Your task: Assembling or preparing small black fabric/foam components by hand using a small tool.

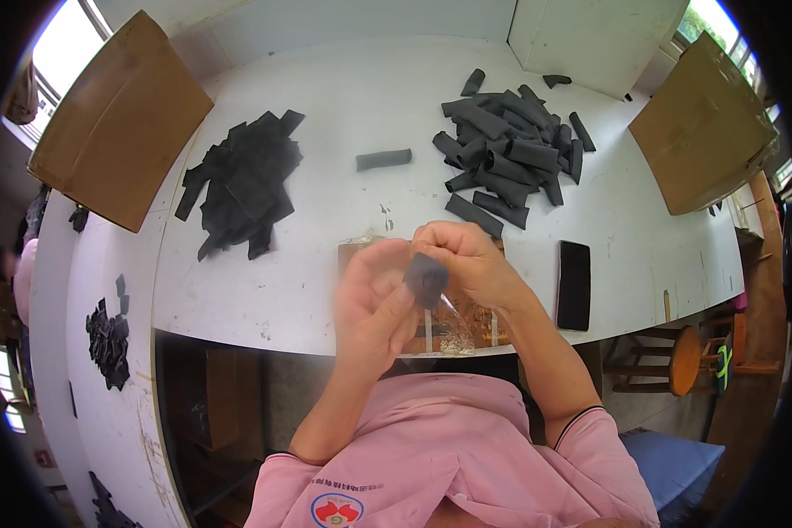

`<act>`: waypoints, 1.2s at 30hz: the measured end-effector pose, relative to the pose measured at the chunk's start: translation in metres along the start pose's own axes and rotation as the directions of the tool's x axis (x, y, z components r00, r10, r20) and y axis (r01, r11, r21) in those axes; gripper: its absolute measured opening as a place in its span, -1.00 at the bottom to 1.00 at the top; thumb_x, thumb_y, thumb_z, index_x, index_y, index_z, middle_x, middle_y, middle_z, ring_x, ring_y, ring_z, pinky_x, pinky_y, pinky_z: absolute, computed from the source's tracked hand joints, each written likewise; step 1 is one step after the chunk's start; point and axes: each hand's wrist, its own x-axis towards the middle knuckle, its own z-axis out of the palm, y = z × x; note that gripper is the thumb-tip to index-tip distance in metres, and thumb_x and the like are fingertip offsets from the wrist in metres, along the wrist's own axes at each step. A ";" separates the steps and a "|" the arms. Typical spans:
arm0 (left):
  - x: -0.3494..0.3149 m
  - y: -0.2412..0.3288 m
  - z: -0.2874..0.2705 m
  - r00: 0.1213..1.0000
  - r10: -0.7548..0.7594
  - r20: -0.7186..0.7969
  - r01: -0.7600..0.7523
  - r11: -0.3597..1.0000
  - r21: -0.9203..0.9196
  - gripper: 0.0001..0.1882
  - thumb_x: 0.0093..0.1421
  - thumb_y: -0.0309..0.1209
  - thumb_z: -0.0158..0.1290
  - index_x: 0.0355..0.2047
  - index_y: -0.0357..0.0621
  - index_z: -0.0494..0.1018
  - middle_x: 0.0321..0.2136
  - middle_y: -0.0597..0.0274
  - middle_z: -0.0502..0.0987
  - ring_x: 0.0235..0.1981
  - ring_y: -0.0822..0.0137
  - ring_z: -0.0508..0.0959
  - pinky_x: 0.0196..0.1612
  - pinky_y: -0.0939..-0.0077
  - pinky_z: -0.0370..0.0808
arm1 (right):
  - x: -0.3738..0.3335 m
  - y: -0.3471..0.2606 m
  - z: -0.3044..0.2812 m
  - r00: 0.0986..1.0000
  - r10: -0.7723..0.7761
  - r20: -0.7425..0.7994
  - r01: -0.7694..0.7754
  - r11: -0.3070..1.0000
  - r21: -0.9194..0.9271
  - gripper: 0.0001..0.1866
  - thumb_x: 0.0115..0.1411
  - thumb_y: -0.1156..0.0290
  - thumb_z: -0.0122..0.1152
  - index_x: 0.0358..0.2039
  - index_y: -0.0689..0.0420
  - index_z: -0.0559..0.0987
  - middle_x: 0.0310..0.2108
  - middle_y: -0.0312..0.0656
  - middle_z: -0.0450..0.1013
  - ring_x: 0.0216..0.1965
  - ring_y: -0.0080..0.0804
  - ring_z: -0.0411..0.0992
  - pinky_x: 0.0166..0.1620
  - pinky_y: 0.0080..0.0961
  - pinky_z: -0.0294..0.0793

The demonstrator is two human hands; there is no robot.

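Note:
My left hand [370, 304] pinches a small dark grey piece of foam-like sheet [427, 282] between thumb and fingers. At its upper edge, the fingers of my right hand [466, 260] are closed on the same piece. Both hands are above a worn brown board [482, 327] at the table's front edge. Just below the piece, a thin shiny strip [450, 306] slants down; what it belongs to is hidden. Ahead of my hands lies a single dark grey rolled tube [384, 159].
A heap of flat dark pieces [246, 185] lies left, and a pile of dark tubes [510, 150] right. A black phone [574, 286] is beside my right forearm. Cardboard boxes [119, 123] [704, 128] stand at both sides. A wooden stool [685, 361] is at lower right.

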 end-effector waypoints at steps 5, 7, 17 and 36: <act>-0.002 -0.018 -0.026 0.993 -0.100 -0.070 0.089 0.985 -0.145 -0.72 0.10 -0.59 -0.11 -0.14 -0.26 0.20 -0.47 0.13 0.44 -0.86 0.64 0.15 -0.81 0.79 0.06 | -0.004 0.027 -0.001 0.992 0.112 -0.057 -0.105 0.988 0.116 -0.79 0.13 0.33 -0.01 -0.57 0.15 0.36 -0.67 -0.41 0.24 -0.64 -0.71 0.17 -0.58 -0.77 0.15; 0.005 -0.010 -0.020 0.992 -0.072 -0.102 0.065 0.995 -0.073 -0.73 0.10 -0.60 -0.14 -0.15 -0.26 0.21 -0.44 0.11 0.43 -0.86 0.64 0.15 -0.81 0.78 0.06 | 0.000 0.027 -0.004 0.990 0.122 -0.069 -0.118 0.991 0.064 -0.79 0.13 0.32 0.00 -0.57 0.15 0.36 -0.68 -0.41 0.24 -0.65 -0.71 0.17 -0.59 -0.78 0.15; 0.000 -0.020 -0.021 0.999 -0.050 -0.005 0.050 0.998 -0.034 -0.70 0.10 -0.54 -0.11 -0.14 -0.30 0.18 -0.44 0.14 0.43 -0.86 0.66 0.13 -0.81 0.79 0.06 | 0.000 0.028 -0.010 0.987 0.162 -0.022 -0.158 0.979 0.129 -0.76 0.12 0.29 0.01 -0.60 0.14 0.37 -0.70 -0.41 0.25 -0.66 -0.72 0.18 -0.59 -0.76 0.16; 0.008 0.001 -0.020 0.967 0.229 -0.114 -0.158 0.884 0.440 -0.93 0.08 -0.56 -0.05 -0.41 -0.33 0.36 -0.38 0.14 0.44 -0.40 0.47 0.41 -0.28 0.62 0.35 | -0.008 -0.025 0.011 0.929 -0.295 0.225 0.272 0.129 -0.954 -0.76 -0.11 0.29 0.16 -0.65 0.20 0.41 -0.66 -0.22 0.33 -0.56 -0.28 0.35 -0.55 -0.47 0.31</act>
